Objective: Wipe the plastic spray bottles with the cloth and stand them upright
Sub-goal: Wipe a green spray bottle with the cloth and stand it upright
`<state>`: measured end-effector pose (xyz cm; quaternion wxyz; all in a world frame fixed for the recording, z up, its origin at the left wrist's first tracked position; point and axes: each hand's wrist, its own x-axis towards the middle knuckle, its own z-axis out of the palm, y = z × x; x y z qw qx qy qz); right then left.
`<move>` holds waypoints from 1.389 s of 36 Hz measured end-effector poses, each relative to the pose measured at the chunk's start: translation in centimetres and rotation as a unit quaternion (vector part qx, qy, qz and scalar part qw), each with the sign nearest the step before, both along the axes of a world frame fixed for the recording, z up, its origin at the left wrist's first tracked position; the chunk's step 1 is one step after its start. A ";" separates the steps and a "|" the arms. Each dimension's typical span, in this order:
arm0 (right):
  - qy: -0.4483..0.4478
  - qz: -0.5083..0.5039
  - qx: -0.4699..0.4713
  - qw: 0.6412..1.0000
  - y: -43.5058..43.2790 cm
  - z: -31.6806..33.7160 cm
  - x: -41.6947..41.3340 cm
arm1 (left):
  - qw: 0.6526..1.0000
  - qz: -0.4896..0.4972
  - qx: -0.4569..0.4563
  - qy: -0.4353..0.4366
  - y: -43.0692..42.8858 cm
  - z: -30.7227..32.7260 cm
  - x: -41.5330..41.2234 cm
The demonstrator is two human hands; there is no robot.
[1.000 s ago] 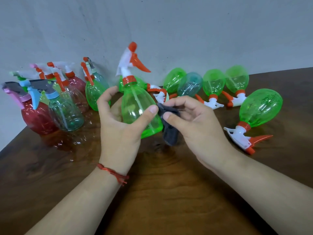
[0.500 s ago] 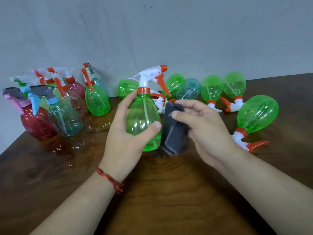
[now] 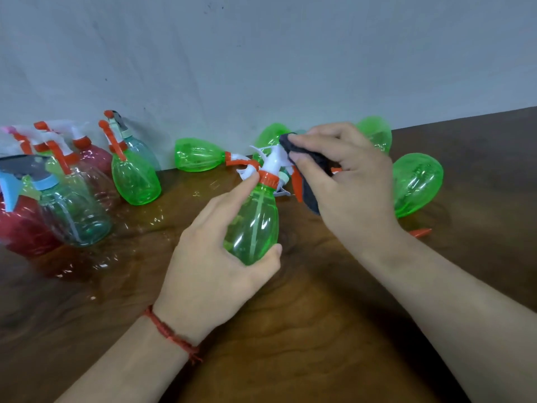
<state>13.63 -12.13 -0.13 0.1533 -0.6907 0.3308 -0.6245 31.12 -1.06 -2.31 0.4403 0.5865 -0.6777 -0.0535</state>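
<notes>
My left hand (image 3: pixel 209 266) grips a green spray bottle (image 3: pixel 255 225) by its body, thumb under the base and a finger up at the orange collar. The bottle is upright above the table, leaning slightly. My right hand (image 3: pixel 348 181) holds a dark grey cloth (image 3: pixel 313 170) wrapped over the bottle's white spray head. Its orange trigger shows just below the cloth.
Several upright bottles, green (image 3: pixel 135 175), teal (image 3: pixel 75 219) and red (image 3: pixel 20 228), stand at the left by the wall. Several green bottles lie on their sides at the back (image 3: pixel 197 155) and right (image 3: pixel 415 184). The brown wooden table (image 3: pixel 305 330) reaches the grey wall.
The cloth has moved from the bottle's side up onto the spray head. My left hand has shifted its hold, with a finger now at the collar. The camera has moved closer.
</notes>
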 end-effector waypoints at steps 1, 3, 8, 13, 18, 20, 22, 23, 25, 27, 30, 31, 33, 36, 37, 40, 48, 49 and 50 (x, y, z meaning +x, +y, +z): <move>0.011 0.006 -0.012 1.000 0.1 -0.2 0.3 | 1.000 0.003 0.004 -0.006 0.0 0.0 -0.1; 0.032 0.029 -0.036 0.998 0.4 -0.5 1.0 | 1.000 0.005 0.008 -0.006 0.0 -0.1 -0.2; 0.057 0.105 -0.032 0.992 0.6 -0.8 1.3 | 1.000 0.012 0.013 0.005 0.1 0.0 0.2; 0.099 0.104 -0.046 0.989 0.0 -1.1 0.9 | 0.998 0.008 0.030 0.057 -0.4 -0.4 0.2; 0.091 -0.002 -0.094 0.991 -0.6 -0.8 0.6 | 1.000 0.006 0.021 0.010 -0.4 -0.2 -0.4; 0.092 -0.005 -0.086 0.992 -0.6 -0.8 0.4 | 1.000 0.002 0.014 0.027 -0.3 -0.2 -0.4; 0.083 -0.013 -0.063 0.994 -0.7 -0.7 0.1 | 0.997 -0.006 0.008 0.072 -0.2 -0.2 -0.1; 0.072 -0.014 -0.049 0.996 -0.9 -0.6 -0.1 | 0.996 -0.007 0.003 0.086 -0.2 -0.2 0.0; 0.047 -0.004 -0.023 0.999 -1.0 -0.6 -0.1 | 0.996 -0.003 -0.006 0.094 -0.2 -0.1 0.2; 0.030 0.028 -0.005 0.999 -0.8 -0.8 0.3 | 0.994 0.008 -0.016 0.105 -0.1 -0.1 0.3; 0.040 0.100 0.038 0.993 -0.5 -1.8 0.8 | 0.991 0.028 -0.028 0.125 -0.3 0.2 0.8; 0.053 0.112 0.050 0.991 -0.4 -2.0 0.9 | 0.991 0.034 -0.028 0.124 -0.3 0.3 1.0; 0.055 0.115 0.045 0.991 -0.4 -2.1 1.0 | 0.992 0.040 -0.027 0.120 -0.4 0.5 1.3; 0.003 0.085 0.007 0.996 -0.5 -1.3 0.7 | 0.995 0.032 -0.018 0.097 -0.6 0.4 1.4; -0.009 0.079 0.004 0.997 -0.7 -1.1 0.6 | 0.995 0.024 -0.014 0.091 -0.6 0.3 1.4; 0.008 0.078 0.004 0.997 -1.1 -1.3 0.4 | 0.996 0.002 -0.011 0.092 -0.5 0.1 1.0; -0.077 0.169 0.137 0.973 -1.2 -1.1 0.1 | 0.990 0.006 -0.020 0.142 -0.6 0.5 1.5; -0.101 0.178 0.141 0.969 -1.3 -0.8 0.0 | 0.989 -0.002 -0.016 0.148 -0.6 0.5 1.3; -0.119 0.193 0.148 0.963 -1.2 -0.7 0.1 | 0.988 -0.011 -0.011 0.154 -0.6 0.5 1.1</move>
